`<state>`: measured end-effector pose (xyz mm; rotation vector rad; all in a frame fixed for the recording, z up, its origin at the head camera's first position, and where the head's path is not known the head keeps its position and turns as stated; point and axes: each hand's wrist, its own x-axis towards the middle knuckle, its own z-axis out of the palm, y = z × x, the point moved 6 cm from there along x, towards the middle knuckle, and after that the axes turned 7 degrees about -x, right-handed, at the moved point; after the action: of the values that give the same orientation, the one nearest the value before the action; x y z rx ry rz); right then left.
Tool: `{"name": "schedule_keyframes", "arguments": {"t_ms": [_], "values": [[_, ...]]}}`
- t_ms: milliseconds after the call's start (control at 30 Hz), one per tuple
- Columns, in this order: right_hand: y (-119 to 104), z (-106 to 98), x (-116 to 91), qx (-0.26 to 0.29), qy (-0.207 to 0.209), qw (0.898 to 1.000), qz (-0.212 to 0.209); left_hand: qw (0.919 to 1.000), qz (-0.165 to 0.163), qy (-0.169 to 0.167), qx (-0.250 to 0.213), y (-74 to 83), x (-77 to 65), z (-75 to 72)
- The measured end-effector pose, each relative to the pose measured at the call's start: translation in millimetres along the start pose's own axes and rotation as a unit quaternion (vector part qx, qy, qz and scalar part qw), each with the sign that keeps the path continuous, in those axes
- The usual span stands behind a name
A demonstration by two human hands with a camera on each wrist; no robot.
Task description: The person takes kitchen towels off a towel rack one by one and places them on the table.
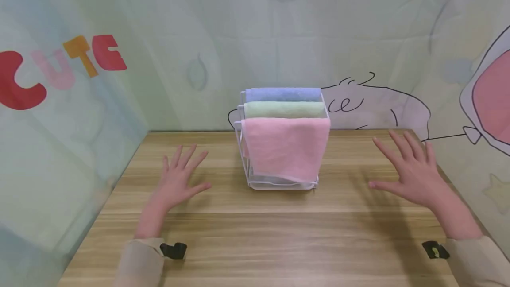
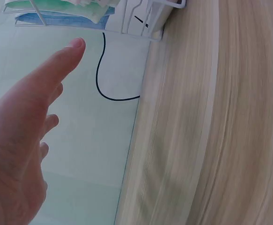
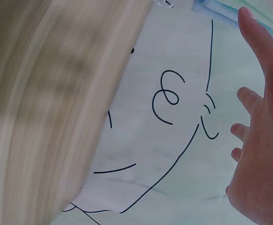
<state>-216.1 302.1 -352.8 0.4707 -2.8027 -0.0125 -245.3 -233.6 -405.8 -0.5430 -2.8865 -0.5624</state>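
A white wire rack stands toward the back of the table, holding three hung cloths. In front is a pink towel, behind it a pale green towel, and a blue towel at the back. To the left of the rack, my left hand hovers with fingers spread, touching nothing. My right hand is held out on the other side, its fingers spread as well, apart from the rack. Both wrist views show the hands with bare palms, the left hand and right hand.
The wooden table meets a printed cloth backdrop at its back and sides. Dark straps are at both cuffs, a left strap and a right strap.
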Motion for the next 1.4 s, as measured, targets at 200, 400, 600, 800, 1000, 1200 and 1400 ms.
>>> {"name": "schedule_keyframes", "arguments": {"t_ms": [200,400,600,800,1000,1200,1400], "values": [[-3.9,-8.5,9.8,-0.004,0.009,1.0,-0.009,0.9993,0.003,0.02,-0.03,11.0,4.0,4.3],[-8.2,-19.4,20.3,-0.006,0.017,1.0,-0.016,0.997,0.007,0.032,-0.07,22.3,8.7,13.3],[-14.1,-30.5,32.2,0.001,0.022,1.0,-0.021,0.9932,0.005,0.045,-0.107,36.1,11.2,21.0],[-23.1,-44.2,42.0,0.008,0.033,0.999,-0.029,0.9878,-0.012,0.056,-0.145,46.2,15.3,32.9],[-34.4,-54.1,49.3,0.017,0.038,0.998,-0.039,0.9782,-0.026,0.06,-0.197,58.4,17.3,47.6],[-43.8,-62.8,57.4,0.019,0.05,0.997,-0.047,0.9662,-0.023,0.088,-0.241,68.6,18.8,60.5],[-51.3,-73.6,63.6,0.018,0.067,0.996,-0.057,0.9393,-0.026,0.097,-0.328,73.6,19.5,71.1]]}}
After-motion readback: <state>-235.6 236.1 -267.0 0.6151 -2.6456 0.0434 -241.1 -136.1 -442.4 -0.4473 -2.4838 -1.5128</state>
